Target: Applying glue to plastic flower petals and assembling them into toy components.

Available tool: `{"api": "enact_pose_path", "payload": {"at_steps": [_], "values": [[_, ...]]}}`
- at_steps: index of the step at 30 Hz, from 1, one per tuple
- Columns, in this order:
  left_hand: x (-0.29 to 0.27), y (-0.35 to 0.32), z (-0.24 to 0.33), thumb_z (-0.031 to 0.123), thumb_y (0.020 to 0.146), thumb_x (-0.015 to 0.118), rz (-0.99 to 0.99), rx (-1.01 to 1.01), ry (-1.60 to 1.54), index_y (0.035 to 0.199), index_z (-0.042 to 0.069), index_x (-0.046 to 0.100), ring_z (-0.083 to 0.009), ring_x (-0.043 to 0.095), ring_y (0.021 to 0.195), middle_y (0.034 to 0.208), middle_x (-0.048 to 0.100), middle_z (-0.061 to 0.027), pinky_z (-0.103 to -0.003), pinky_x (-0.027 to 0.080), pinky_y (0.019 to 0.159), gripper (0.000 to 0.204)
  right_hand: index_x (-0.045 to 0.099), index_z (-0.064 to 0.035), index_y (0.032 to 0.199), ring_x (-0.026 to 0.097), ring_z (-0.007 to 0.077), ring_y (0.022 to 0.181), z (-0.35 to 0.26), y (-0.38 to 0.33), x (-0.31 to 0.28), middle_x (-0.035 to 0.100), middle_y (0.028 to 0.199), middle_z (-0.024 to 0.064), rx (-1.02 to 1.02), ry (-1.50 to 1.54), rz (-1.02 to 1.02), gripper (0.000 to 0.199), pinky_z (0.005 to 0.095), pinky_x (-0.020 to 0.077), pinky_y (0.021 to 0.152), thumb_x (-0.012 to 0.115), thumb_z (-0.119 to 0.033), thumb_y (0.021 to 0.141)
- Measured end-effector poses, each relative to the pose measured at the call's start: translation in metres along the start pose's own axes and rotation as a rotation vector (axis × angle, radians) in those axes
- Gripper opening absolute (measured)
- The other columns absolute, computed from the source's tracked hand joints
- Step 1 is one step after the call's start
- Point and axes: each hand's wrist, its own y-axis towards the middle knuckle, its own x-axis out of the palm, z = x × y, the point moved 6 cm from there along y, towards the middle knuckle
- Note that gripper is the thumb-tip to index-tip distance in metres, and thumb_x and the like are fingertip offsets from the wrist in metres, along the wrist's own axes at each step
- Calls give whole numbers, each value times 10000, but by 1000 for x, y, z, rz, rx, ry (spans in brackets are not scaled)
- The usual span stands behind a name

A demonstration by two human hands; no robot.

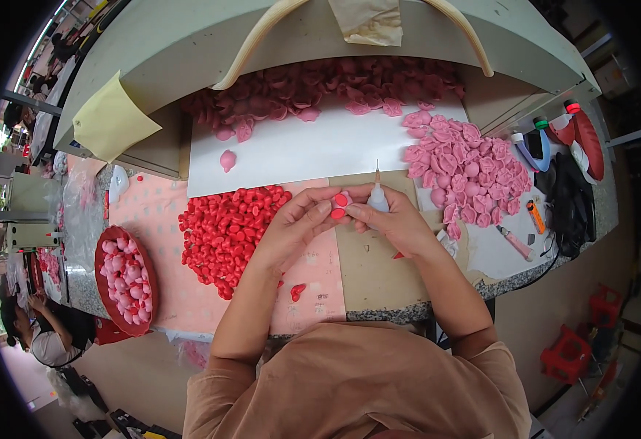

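Note:
Over the front of the bench, my left hand (300,219) pinches a small pink piece with red round parts (341,200) on it. Two red discs show between the fingertips. My right hand (401,225) grips a small translucent bottle (377,200) with a thin needle tip pointing up and away from me. Its thumb and fingers also meet the pink piece from the right. To the left of my left hand lies a heap of small glossy red parts (225,234). Beyond my right hand spreads a pile of pink, cup-like pieces (470,172).
A red bowl (102,282) of pink pieces stands at the left. More pink pieces (276,91) lie under the overhanging shelf (189,55), behind white paper (298,157). An orange cutter (535,216), a tube (516,244) and bottles (590,143) are at the right.

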Motion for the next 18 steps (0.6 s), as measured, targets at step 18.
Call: {"api": "enact_pose_path", "payload": {"at_steps": [18], "values": [[-116, -186, 151, 40, 815, 615, 1197, 729, 1315, 1070, 61, 598, -178, 547, 940, 1047, 525, -88, -281, 449, 804, 256, 551, -3, 1164, 535, 82, 662, 0, -9, 7, 597, 910, 52, -40, -30, 51, 355, 227, 447, 620, 541, -255, 914]]}}
